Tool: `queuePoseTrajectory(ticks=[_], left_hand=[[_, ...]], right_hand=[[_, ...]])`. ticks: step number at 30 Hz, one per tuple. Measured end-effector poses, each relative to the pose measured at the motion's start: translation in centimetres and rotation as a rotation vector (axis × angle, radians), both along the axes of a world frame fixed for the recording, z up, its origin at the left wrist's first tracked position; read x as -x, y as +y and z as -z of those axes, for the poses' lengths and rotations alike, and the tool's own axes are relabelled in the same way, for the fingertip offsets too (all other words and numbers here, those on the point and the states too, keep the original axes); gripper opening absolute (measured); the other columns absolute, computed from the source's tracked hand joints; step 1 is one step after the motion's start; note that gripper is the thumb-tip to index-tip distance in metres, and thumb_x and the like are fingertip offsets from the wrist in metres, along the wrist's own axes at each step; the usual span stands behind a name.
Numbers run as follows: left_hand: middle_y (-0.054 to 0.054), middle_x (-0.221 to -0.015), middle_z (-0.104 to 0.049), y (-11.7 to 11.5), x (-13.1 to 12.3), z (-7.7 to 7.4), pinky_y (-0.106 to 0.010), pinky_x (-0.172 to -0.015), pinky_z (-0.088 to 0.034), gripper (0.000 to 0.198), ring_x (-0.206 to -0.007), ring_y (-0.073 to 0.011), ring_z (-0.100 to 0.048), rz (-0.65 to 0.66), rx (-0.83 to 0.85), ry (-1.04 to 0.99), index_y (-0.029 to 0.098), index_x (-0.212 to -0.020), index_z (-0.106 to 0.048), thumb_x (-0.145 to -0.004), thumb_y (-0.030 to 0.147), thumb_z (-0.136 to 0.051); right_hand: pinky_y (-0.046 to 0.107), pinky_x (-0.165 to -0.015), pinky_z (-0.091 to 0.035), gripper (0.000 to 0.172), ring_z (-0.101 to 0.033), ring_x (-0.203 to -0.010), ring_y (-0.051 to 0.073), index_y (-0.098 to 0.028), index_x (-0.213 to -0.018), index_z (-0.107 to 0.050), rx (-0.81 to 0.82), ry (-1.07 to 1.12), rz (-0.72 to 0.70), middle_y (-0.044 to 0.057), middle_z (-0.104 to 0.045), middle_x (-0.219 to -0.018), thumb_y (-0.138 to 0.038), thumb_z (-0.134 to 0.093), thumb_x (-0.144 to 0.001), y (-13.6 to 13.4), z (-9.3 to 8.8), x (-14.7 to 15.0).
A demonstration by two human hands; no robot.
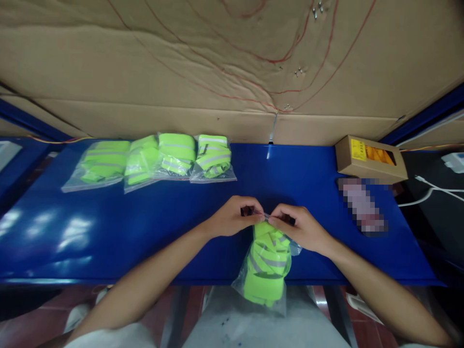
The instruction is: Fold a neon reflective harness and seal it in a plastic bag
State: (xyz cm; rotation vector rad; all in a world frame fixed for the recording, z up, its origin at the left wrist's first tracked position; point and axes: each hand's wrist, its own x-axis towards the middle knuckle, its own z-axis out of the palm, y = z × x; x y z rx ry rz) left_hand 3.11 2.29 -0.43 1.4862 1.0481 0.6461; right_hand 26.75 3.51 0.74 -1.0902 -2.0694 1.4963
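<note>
Between my hands hangs a clear zip bag [239, 282] with a folded neon-yellow reflective vest [266, 261] inside, over the table's front edge. My left hand [237, 216] pinches the bag's top edge between thumb and fingertips. Close beside it, my right hand [300, 226] pinches the same edge. Whether the bag's top is sealed at the fingertips cannot be made out. Along the back of the blue table stand several similar bagged vests in a row, the nearest bagged vest [213, 157] being at the right end.
A cardboard box [384, 166] with a yellow label stands at the back right. In front of it lies a pixelated, phone-shaped object [363, 205]. White cables [431, 191] run at the far right. A cardboard panel [163, 63] with red string rises behind the blue table [145, 217].
</note>
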Motion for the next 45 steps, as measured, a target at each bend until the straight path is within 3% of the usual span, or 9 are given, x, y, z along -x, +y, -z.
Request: queuePoseTrajectory(ticks=[9, 21, 27, 35, 45], left_hand=[[-0.004, -0.084, -0.071, 0.35, 0.46, -0.19, -0.022, -0.064, -0.041, 0.036, -0.072, -0.0111, -0.057, 0.047, 0.099, 0.017, 0.012, -0.098, -0.076, -0.088, 0.046, -0.074], [-0.001, -0.077, -0.068, 0.22, 0.19, 0.02, -0.021, -0.062, -0.037, 0.029, -0.068, -0.0095, -0.054, 0.048, 0.135, -0.029, 0.013, -0.091, -0.075, -0.083, 0.041, -0.078], [-0.002, -0.073, -0.069, 0.07, 0.07, 0.08, -0.022, -0.062, -0.037, 0.028, -0.066, -0.0098, -0.053, 0.018, 0.159, -0.046, 0.012, -0.085, -0.076, -0.079, 0.039, -0.081], [-0.002, -0.086, -0.074, 0.21, 0.28, -0.22, -0.022, -0.066, -0.037, 0.027, -0.073, -0.0103, -0.056, 0.106, 0.055, 0.053, 0.014, -0.097, -0.078, -0.086, 0.039, -0.075], [-0.003, -0.086, -0.071, -0.48, -0.43, -0.01, -0.024, -0.071, -0.042, 0.022, -0.076, -0.0119, -0.059, -0.022, -0.025, -0.003, 0.014, -0.088, -0.076, -0.086, 0.036, -0.075]], right_hand=[[0.023, -0.060, -0.040, 0.025, -0.061, -0.070, 0.011, -0.019, -0.089, -0.069, 0.012, 0.009, 0.007, 0.000, -0.069, -0.077, -0.041, -0.063, -0.098, 0.00, -0.31, -0.11], [0.023, -0.062, -0.043, 0.025, -0.059, -0.068, 0.011, -0.020, -0.088, -0.069, 0.032, 0.035, 0.012, 0.000, -0.068, -0.076, -0.043, -0.065, -0.097, -0.18, 0.00, 0.17], [0.023, -0.058, -0.039, 0.023, -0.053, -0.063, 0.010, -0.019, -0.087, -0.068, 0.066, 0.009, -0.005, -0.002, -0.065, -0.072, -0.040, -0.065, -0.096, -0.31, 0.05, 0.20], [0.023, -0.060, -0.041, 0.021, -0.058, -0.068, 0.011, -0.020, -0.090, -0.069, 0.021, 0.008, -0.002, -0.001, -0.069, -0.077, -0.039, -0.064, -0.097, -0.43, 0.09, 0.27], [0.024, -0.062, -0.044, 0.025, -0.060, -0.069, 0.012, -0.020, -0.088, -0.071, 0.054, 0.034, 0.050, 0.000, -0.070, -0.077, -0.044, -0.068, -0.095, -0.36, 0.34, 0.21]])
